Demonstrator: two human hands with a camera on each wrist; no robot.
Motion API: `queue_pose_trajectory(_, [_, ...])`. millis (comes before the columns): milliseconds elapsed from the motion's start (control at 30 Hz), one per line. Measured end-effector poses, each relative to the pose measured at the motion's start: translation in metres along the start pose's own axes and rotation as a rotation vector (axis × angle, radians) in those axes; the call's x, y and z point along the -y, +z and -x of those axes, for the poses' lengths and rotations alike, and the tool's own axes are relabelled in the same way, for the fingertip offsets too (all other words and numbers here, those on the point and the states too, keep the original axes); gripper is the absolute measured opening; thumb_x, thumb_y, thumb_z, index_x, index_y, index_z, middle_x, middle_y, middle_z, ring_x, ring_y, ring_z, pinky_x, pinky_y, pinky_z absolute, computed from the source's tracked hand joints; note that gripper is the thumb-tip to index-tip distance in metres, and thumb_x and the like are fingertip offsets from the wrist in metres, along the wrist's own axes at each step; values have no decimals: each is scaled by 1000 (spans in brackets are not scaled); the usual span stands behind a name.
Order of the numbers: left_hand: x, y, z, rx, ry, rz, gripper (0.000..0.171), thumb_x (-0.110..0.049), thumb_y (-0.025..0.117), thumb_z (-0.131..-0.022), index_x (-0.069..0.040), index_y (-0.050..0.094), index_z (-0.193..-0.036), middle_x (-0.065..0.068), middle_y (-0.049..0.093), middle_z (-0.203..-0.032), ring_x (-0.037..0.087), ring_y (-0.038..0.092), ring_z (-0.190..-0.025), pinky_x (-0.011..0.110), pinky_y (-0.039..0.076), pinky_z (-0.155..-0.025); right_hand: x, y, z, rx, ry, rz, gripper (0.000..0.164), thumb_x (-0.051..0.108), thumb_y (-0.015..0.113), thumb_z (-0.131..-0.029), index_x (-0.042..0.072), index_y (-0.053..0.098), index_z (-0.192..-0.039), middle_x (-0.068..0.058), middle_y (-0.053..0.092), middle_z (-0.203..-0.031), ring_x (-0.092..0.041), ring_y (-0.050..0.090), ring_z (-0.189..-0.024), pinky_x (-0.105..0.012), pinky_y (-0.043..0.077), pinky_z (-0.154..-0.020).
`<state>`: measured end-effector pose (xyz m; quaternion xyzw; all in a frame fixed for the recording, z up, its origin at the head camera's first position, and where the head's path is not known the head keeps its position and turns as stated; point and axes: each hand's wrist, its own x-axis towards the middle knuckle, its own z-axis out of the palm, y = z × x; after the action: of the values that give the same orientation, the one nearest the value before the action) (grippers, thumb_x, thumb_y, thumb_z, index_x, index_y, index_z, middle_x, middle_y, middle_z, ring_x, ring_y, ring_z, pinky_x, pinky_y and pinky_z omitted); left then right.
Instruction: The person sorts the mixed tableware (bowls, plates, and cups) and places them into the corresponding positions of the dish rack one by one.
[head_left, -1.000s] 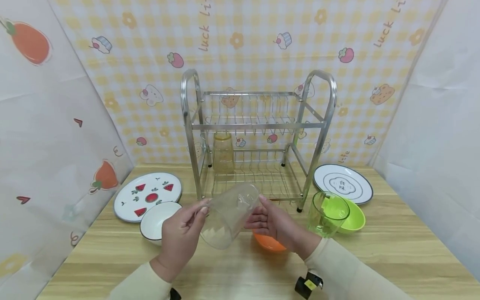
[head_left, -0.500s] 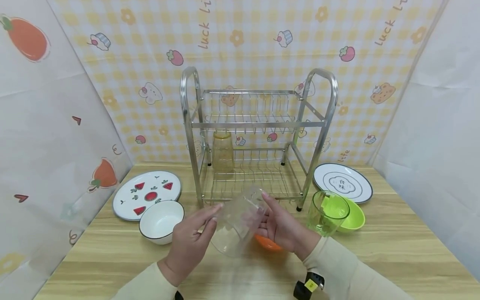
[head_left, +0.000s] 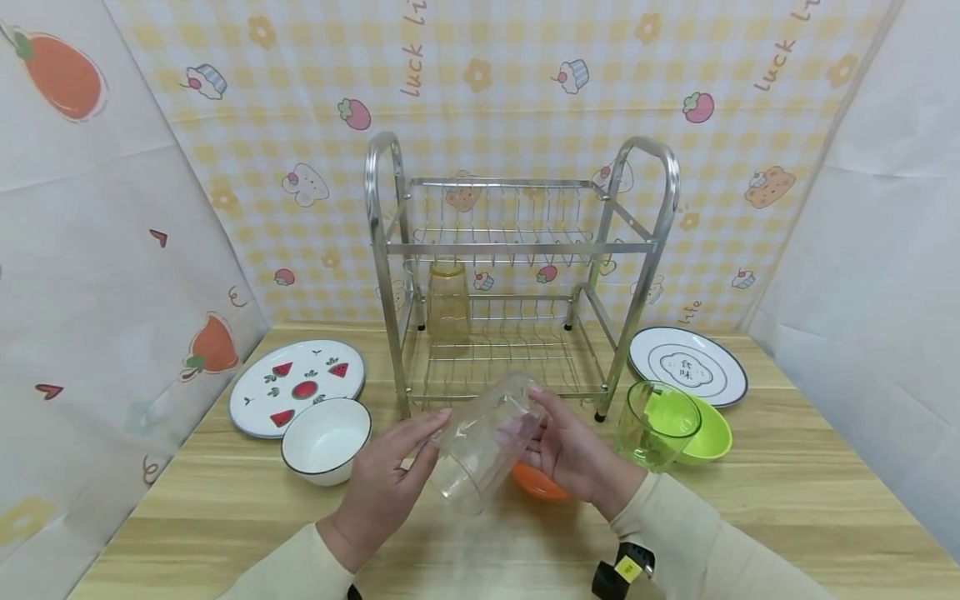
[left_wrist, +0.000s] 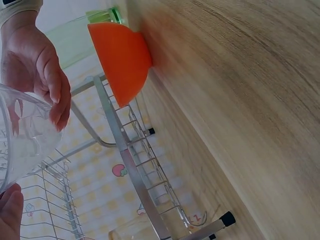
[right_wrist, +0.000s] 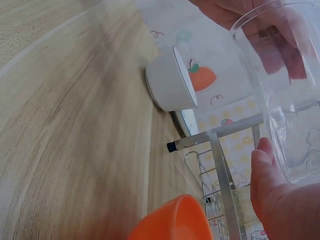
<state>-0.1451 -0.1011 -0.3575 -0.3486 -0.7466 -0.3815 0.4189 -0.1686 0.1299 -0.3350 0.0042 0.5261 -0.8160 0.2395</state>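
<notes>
A clear glass (head_left: 480,458) tilts in midair above a wood-grain table (head_left: 795,508), held between a person's two hands: the left hand (head_left: 386,479) pinches its lower end between thumb and fingers, the right hand (head_left: 573,454) grips the upper end. An orange bowl (head_left: 542,483) sits partly hidden beyond the right hand. Behind, an amber glass (head_left: 448,312) stands on the lower tier of a two-tier metal rack (head_left: 517,249), flanked by a white bowl (head_left: 322,475) and watermelon-patterned plate (head_left: 255,396) at left, a green glass (head_left: 637,450), lime bowl (head_left: 712,437) and blue-rimmed plate (head_left: 723,375) at right.
</notes>
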Motion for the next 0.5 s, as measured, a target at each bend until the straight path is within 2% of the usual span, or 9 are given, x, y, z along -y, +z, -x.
queue_pose_trajectory(67, [1,1,0,-3,25,-6,36,-26,47,-103,1,70,-109,13,71,-107,26,70,-94,20,49,-90,0,0,0,-1,-7,-8,56,43,44,-101,3,30,-137,-11,55,-110,-16,65,-92,-27,53,-87])
queue_pose_trajectory(267, [2,0,2,18,30,-28,36,-27,46,-103,0,70,-108,12,72,-106,25,70,-94,19,48,-91,2,-1,1,12,-37,-11,40,38,41,-102,8,37,-129,-6,56,-108,-13,64,-90,-26,54,-84])
queue_pose_trajectory(500, [1,-3,1,53,10,-25,37,-28,46,-103,-1,70,-110,10,71,-108,24,69,-94,19,49,-91,6,-1,0,-6,-64,31,40,36,44,-101,8,37,-130,-4,59,-106,-14,65,-90,-27,54,-85])
